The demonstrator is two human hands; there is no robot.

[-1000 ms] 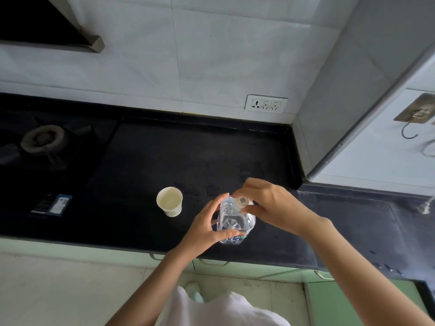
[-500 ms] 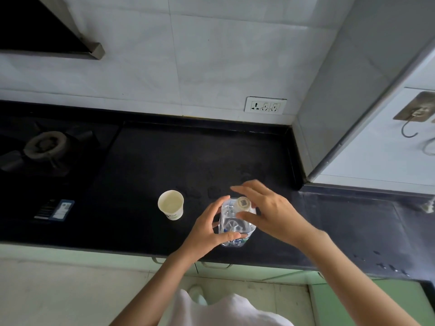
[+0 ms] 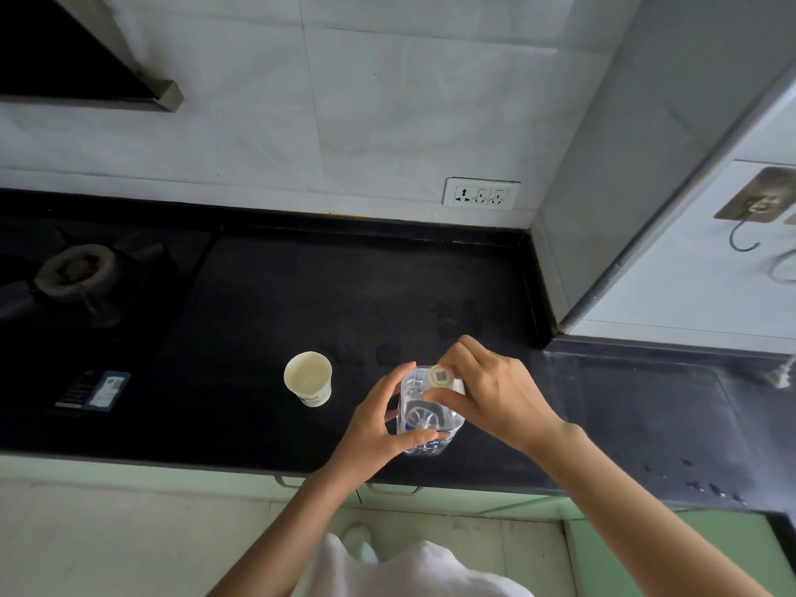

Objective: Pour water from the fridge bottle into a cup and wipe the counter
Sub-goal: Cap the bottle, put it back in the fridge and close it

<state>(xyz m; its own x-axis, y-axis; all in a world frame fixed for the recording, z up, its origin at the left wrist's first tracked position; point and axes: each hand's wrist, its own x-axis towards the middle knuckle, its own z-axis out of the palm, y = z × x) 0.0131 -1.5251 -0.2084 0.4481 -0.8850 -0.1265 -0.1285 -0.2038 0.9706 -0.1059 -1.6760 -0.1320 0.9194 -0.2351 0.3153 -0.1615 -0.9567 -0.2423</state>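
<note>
Clear plastic water bottle [image 3: 424,417] stands upright on the black counter [image 3: 267,295], near the front edge, long axis vertical and pointing almost straight up at the camera. Cap [image 3: 440,375] sits at the bottle's top; whether it's on the neck, loosened, or already lifted free I can't tell from this angle. Right hand [image 3: 495,398] comes in from the right, thumb and fingers pinching the cap from above. Left hand [image 3: 379,424] comes in from the left-front, fingers and thumb curled round the bottle's body, steadying it. Both hands on the bottle, none free. Paper cup [image 3: 308,378] stands upright, mouth open, to the left of the bottle and slightly farther back, apart from it, not touching; the left hand is the nearer one to it. Inside of the cup looks pale, water level not readable. Judgement: step in hand is cap work, before the pour or after it, can't say which. If a pour comes, the bottle has to tip leftward toward the cup, so the neck swings across the left hand's side; the cup is light and unheld, so it could tip if bumped. Counter shows faint dull patches behind the bottle, maybe damp marks. Farther out: gas burner [image 3: 75,273] at far left, wall socket [image 3: 481,194] on the tiled backsplash, hooks [image 3: 751,217] on the right panel. No cloth visible.
</note>
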